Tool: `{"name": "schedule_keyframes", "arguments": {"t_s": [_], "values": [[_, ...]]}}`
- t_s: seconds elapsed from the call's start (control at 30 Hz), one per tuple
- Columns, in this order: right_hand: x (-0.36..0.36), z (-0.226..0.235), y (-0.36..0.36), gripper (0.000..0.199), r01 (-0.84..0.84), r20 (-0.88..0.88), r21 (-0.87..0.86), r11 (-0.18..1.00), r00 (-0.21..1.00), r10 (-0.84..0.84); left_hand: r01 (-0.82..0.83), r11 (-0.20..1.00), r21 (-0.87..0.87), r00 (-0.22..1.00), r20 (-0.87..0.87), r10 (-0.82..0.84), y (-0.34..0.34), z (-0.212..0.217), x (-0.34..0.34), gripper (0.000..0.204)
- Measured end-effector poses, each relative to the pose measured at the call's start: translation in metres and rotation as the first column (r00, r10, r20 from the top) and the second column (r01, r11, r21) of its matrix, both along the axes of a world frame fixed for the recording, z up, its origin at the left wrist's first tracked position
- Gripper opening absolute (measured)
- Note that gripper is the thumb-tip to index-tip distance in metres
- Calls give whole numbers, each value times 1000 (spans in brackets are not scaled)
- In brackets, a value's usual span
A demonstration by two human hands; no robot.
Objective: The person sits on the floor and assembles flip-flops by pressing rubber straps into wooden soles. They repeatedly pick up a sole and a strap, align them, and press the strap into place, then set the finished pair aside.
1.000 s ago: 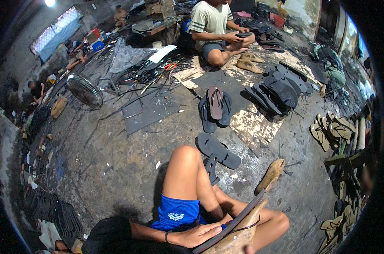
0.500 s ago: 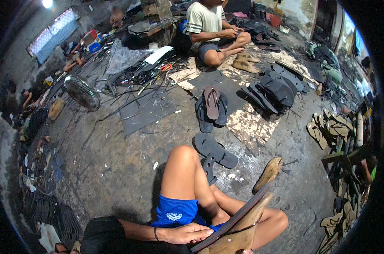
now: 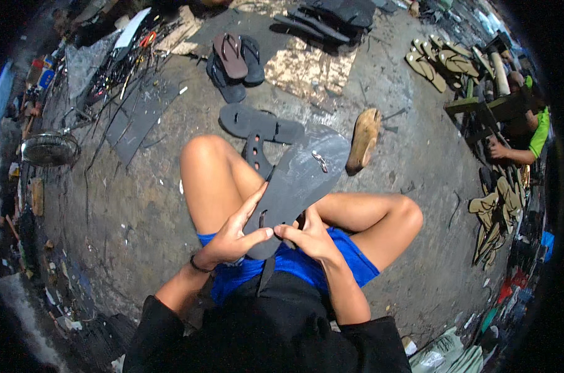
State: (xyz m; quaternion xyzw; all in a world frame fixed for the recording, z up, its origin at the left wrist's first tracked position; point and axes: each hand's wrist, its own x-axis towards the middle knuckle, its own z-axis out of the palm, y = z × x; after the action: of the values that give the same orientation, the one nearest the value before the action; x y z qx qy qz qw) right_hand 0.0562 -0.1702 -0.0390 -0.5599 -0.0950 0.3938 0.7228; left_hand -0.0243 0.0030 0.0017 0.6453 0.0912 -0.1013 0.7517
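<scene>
Over the lap, the left hand (image 3: 232, 236) and right hand (image 3: 310, 239) grasp a dark sandal sole (image 3: 297, 183); its strap underneath is mostly hidden.

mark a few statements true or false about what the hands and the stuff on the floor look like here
1. Both hands grip one dark sandal sole. True: the left hand and right hand hold its near end.
2. The sole is bright yellow. False: it is dark grey.
3. A wooden shoe form lies on the floor past the sole. True.
4. The fan stands at the right. False: it is at the left edge.
5. A brown sandal lies on dark ones. True.
</scene>
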Motion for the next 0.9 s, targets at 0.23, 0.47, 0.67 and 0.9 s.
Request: {"name": "schedule_keyframes", "arguments": {"t_s": [0.23,0.47,0.67,0.9], "values": [[-21,-21,14,93,-2,21,-176,984,1000,6,-77,995,62,995,-64,81,1,-42,-19,78],[13,63,-14,84,83,41,172,982,995,-92,-88,827,-556,958,180,223,10,12,33,103],[15,64,1,62,261,610,-164,951,785,-110,-463,631,-622,834,-64,548,-7,-9,100,80],[20,89,-51,51,125,234,-144,982,968,-89,-335,513,-790,861,-37,506,51,-1,121,88]]}}
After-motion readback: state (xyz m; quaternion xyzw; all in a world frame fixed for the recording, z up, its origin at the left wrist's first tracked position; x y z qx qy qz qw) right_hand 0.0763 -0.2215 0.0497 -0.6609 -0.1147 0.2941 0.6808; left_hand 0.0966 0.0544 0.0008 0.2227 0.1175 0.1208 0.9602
